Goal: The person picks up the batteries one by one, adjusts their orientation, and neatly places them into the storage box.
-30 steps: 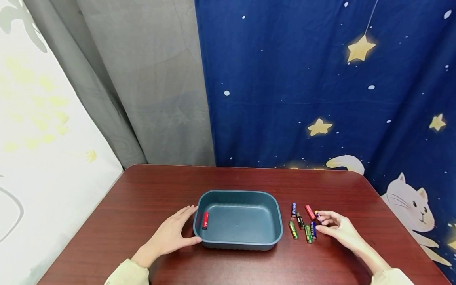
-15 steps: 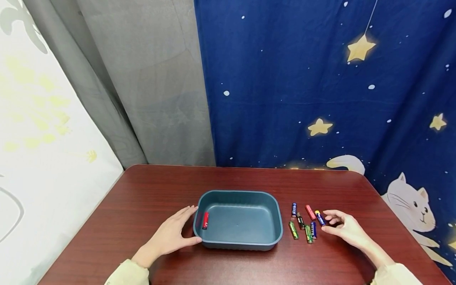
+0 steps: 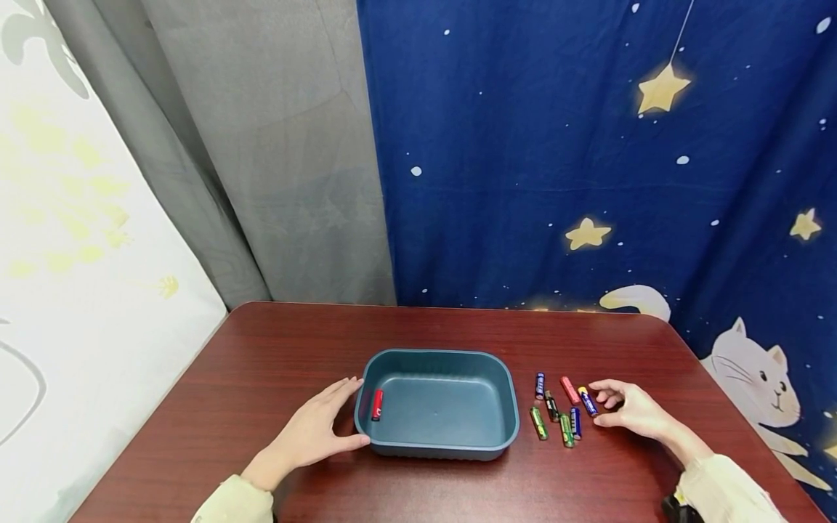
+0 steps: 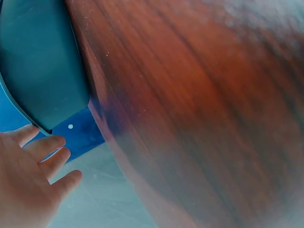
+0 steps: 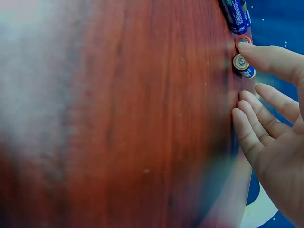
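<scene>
My left hand (image 3: pixel 314 428) rests with spread fingers and thumb against the left rim of a dark teal plastic basin (image 3: pixel 445 410). One red battery (image 3: pixel 377 405) lies inside, near that side. My right hand (image 3: pixel 634 412) hovers around the right end of a loose group of batteries, thumb and fingers apart and holding nothing. Closest to it lies a blue battery with a yellow end (image 3: pixel 588 402). The right wrist view shows that battery's end (image 5: pixel 241 61) beside the thumb. Also in the group are a pinkish-red battery (image 3: pixel 569 390) and a black one (image 3: pixel 551 406).
Two green batteries (image 3: pixel 539 423) lie at the group's near side, beside another blue battery (image 3: pixel 575 423). A further blue one (image 3: pixel 539 386) is at the back left. All are on the brown wooden table (image 3: pixel 294 341), right of the basin. Curtains (image 3: pixel 484 181) hang behind.
My right hand has drawn back to the right from the batteries, and the blue battery with a yellow end, partly covered before, is in full view. My left hand and the basin stay put.
</scene>
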The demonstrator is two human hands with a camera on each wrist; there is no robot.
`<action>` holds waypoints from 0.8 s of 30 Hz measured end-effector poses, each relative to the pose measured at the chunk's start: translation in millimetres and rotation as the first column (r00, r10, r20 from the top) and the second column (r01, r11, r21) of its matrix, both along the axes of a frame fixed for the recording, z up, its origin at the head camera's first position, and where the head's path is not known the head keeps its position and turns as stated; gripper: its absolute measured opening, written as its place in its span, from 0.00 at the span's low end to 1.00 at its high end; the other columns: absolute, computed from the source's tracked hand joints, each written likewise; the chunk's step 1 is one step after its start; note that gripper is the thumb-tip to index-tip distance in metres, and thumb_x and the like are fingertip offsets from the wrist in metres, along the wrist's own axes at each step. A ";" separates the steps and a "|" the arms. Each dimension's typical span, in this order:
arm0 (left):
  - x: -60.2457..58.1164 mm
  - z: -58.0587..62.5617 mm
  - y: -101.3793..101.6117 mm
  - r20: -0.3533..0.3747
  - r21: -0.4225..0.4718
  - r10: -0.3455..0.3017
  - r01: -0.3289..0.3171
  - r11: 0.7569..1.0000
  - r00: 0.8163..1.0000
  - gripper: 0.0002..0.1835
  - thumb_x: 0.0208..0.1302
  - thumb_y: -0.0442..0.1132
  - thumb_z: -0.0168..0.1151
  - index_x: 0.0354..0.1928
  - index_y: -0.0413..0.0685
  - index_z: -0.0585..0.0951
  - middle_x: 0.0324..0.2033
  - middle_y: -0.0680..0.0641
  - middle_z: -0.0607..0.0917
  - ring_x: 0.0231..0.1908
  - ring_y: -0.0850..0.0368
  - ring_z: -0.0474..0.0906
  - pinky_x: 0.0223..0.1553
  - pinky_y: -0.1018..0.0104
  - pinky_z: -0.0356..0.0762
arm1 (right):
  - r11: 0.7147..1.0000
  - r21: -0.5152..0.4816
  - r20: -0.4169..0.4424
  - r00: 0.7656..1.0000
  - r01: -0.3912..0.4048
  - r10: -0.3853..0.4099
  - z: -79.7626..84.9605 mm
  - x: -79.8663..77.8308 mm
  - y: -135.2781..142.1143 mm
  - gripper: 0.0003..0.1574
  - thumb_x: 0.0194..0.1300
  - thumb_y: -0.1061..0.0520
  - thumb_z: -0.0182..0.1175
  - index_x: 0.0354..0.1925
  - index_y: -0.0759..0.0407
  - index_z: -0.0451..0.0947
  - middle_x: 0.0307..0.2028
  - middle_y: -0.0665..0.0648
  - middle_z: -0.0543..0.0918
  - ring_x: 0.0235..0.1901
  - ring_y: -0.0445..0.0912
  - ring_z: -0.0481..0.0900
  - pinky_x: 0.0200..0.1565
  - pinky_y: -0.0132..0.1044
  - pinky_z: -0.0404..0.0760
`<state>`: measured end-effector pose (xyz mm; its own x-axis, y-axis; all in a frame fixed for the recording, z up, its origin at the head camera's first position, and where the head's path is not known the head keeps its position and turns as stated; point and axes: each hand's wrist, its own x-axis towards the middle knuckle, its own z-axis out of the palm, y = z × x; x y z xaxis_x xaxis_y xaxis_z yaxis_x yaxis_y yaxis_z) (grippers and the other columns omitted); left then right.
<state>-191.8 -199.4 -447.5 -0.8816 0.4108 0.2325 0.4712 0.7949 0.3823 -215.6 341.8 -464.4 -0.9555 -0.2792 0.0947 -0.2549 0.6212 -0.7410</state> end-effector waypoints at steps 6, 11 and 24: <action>0.6 0.5 0.1 0.005 0.003 -0.001 0.001 1.000 1.000 0.47 0.42 0.69 0.62 0.64 0.53 0.65 0.61 0.47 0.69 0.62 0.50 0.62 0.55 0.48 0.66 | 0.999 0.033 0.011 0.999 -0.033 0.033 -0.5 -7.8 -1.0 0.35 0.41 0.61 0.71 0.48 0.73 0.72 0.31 0.55 0.74 0.28 0.40 0.70 0.31 0.30 0.73; 0.9 0.3 0.2 0.019 0.014 0.003 -0.004 1.000 1.000 0.47 0.42 0.67 0.63 0.64 0.53 0.66 0.61 0.48 0.69 0.62 0.50 0.62 0.55 0.47 0.66 | 0.997 0.058 -0.003 0.998 -0.058 0.058 -2.0 -11.3 -3.4 0.35 0.40 0.59 0.72 0.48 0.71 0.73 0.30 0.54 0.73 0.28 0.40 0.68 0.30 0.30 0.71; 0.9 0.6 0.7 0.017 0.005 0.009 -0.009 1.000 1.000 0.49 0.42 0.72 0.59 0.65 0.54 0.65 0.61 0.48 0.68 0.62 0.50 0.61 0.55 0.48 0.66 | 0.997 0.075 -0.015 1.000 -0.003 0.004 -5.5 -10.8 -3.8 0.29 0.40 0.57 0.73 0.42 0.67 0.76 0.28 0.52 0.73 0.27 0.40 0.69 0.30 0.29 0.70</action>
<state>-190.9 -198.7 -447.0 -0.8893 0.4013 0.2195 0.4571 0.7971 0.3947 -226.4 338.0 -470.0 -0.9532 -0.2891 0.0879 -0.2679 0.6741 -0.6883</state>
